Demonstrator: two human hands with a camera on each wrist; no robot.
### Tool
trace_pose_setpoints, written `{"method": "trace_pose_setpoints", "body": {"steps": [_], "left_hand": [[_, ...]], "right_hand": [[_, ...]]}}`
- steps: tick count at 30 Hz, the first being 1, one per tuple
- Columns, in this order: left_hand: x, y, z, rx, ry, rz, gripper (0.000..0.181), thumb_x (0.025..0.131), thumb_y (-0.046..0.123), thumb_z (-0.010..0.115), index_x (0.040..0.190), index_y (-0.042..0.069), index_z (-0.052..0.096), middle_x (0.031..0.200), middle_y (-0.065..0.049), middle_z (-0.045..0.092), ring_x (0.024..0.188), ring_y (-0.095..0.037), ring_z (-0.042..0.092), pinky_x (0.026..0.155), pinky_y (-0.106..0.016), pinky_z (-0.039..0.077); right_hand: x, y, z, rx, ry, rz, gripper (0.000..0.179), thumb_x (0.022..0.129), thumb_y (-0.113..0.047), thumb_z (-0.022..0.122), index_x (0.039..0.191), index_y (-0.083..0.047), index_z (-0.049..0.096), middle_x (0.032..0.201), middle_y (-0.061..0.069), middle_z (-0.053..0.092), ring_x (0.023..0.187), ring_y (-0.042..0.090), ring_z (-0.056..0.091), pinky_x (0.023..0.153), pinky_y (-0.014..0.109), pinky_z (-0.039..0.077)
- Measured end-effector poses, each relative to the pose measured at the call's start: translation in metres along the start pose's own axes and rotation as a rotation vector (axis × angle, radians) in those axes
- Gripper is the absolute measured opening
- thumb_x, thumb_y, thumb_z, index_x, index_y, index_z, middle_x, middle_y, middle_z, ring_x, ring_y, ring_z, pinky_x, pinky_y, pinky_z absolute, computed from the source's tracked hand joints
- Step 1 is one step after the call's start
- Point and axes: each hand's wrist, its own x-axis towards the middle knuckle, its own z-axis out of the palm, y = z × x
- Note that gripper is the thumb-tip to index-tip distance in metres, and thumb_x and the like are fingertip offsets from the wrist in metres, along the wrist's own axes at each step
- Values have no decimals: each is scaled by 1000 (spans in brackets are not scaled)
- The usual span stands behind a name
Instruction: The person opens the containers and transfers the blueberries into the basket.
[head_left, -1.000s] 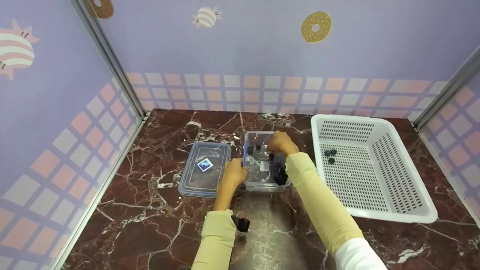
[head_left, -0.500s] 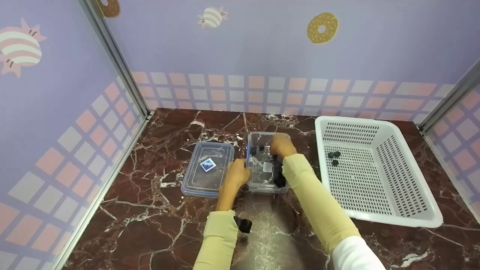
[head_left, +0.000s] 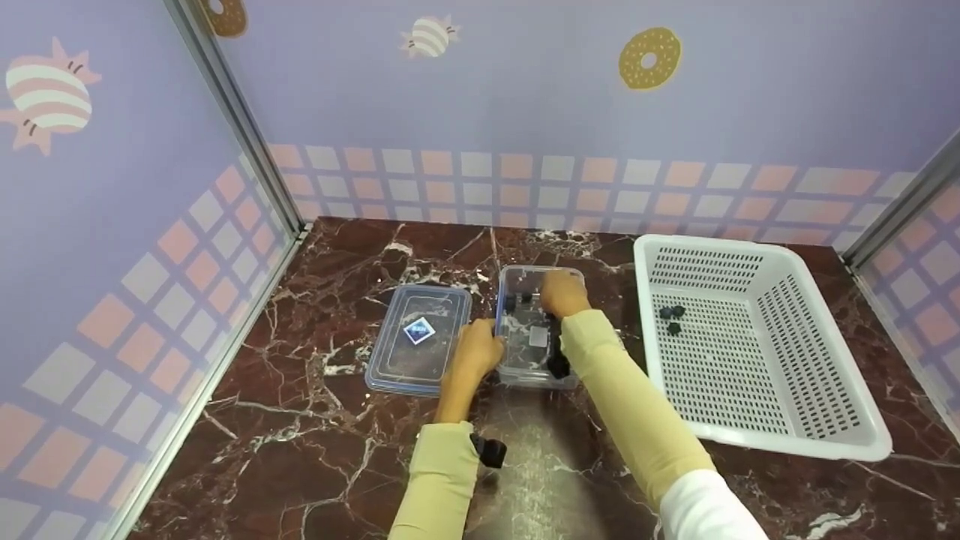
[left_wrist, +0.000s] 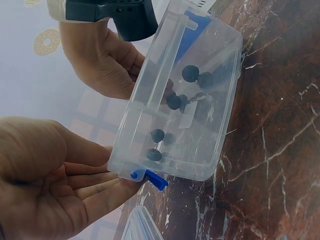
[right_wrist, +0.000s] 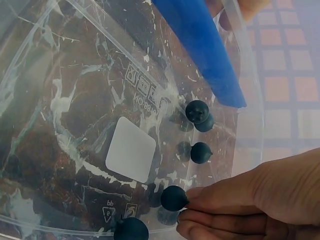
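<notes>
A clear plastic food container (head_left: 517, 360) with blue side clips (left_wrist: 157, 180) stands on the marbled table. My left hand (head_left: 478, 346) holds its left side, thumb at the rim and fingers by a clip. My right hand (head_left: 564, 292) reaches inside at the far right. In the right wrist view its thumb and fingertips pinch a dark blueberry (right_wrist: 174, 198) close to the container floor. Other blueberries (right_wrist: 201, 152) lie around it in the container, some against the wall. A clear lid (head_left: 397, 360) with a blue diamond sticker lies flat to the left.
A white perforated basket (head_left: 840, 442) stands to the right, with a few blueberries (head_left: 673, 328) at its left inner side. Patterned walls (head_left: 480, 90) close off the back and both sides of the table. Wrist cameras (head_left: 491, 451) sit on both arms.
My right hand has lowered slightly into the container and its wrist has shifted toward me. The left hand keeps its hold. The head view has swung a little to the left.
</notes>
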Motion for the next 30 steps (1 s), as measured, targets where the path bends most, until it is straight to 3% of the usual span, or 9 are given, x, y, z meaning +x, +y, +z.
{"method": "trace_pose_setpoints", "body": {"steps": [6, 14, 20, 24, 30], "left_hand": [[0, 0, 0, 10, 8, 18, 16, 84, 3, 61, 96, -1, 71, 99, -21, 71, 102, -42, 63, 89, -49, 48], [-2, 1, -1, 10, 17, 10, 28, 84, 3, 61, 110, -3, 68, 108, -23, 68, 107, -44, 61, 91, -50, 47], [-2, 1, -2, 21, 14, 7, 26, 84, 4, 62, 108, -2, 69, 105, -22, 69, 104, -43, 62, 89, -50, 48], [0, 0, -1, 28, 16, 14, 25, 84, 3, 61, 106, -2, 70, 103, -22, 70, 103, -42, 63, 88, -49, 49], [1, -1, 0, 35, 5, -7, 27, 84, 4, 61, 109, -1, 70, 106, -22, 69, 104, -42, 63, 88, -49, 49]], "right_hand": [[1, 1, 2, 23, -41, 11, 27, 86, -6, 48, 102, 6, 66, 117, 26, 62, 101, 41, 64, 86, 49, 52], [7, 2, 3, 27, -118, 28, 26, 83, -5, 53, 103, 4, 67, 122, 27, 57, 111, 44, 58, 93, 50, 49], [8, 0, 1, 9, -128, -4, 19, 76, -2, 61, 93, 2, 69, 115, 25, 63, 102, 40, 62, 89, 46, 51], [7, 0, -3, 17, -119, -16, 8, 71, -1, 65, 79, 0, 67, 102, 21, 69, 84, 29, 61, 82, 43, 54], [4, 2, -13, 59, -102, -5, 14, 73, -8, 69, 84, 1, 69, 103, 22, 69, 91, 33, 65, 83, 47, 53]]}}
